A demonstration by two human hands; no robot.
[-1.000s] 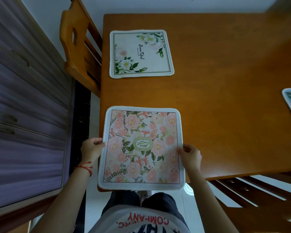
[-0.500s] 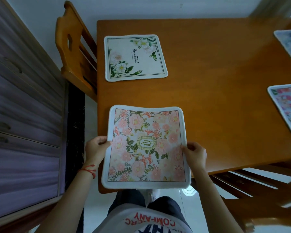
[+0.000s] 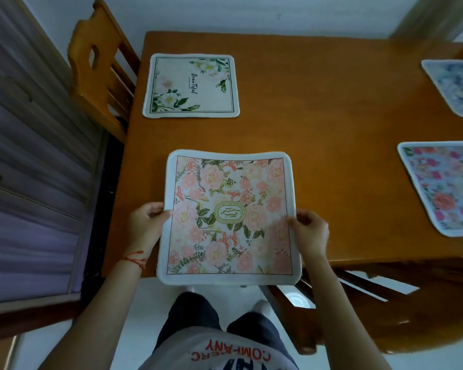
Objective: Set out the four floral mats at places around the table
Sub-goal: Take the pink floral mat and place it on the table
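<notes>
At table (image 3: 332,156) near edge: left hand (image 3: 145,222), right hand (image 3: 309,232) grip pink floral mat (image 3: 229,217).

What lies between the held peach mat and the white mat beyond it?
Only bare tabletop separates the peach mat from the white mat, seen in the head view.

The peach mat (image 3: 229,217) carries pink and orange blooms, green leaves, a gold oval emblem and a white border. The white mat (image 3: 191,86) shows pale flowers inside a thin green line. 2 more: pale blue mat (image 3: 456,86), pink-rose mat (image 3: 444,186). Orange-brown desk (image 3: 318,124).
</notes>
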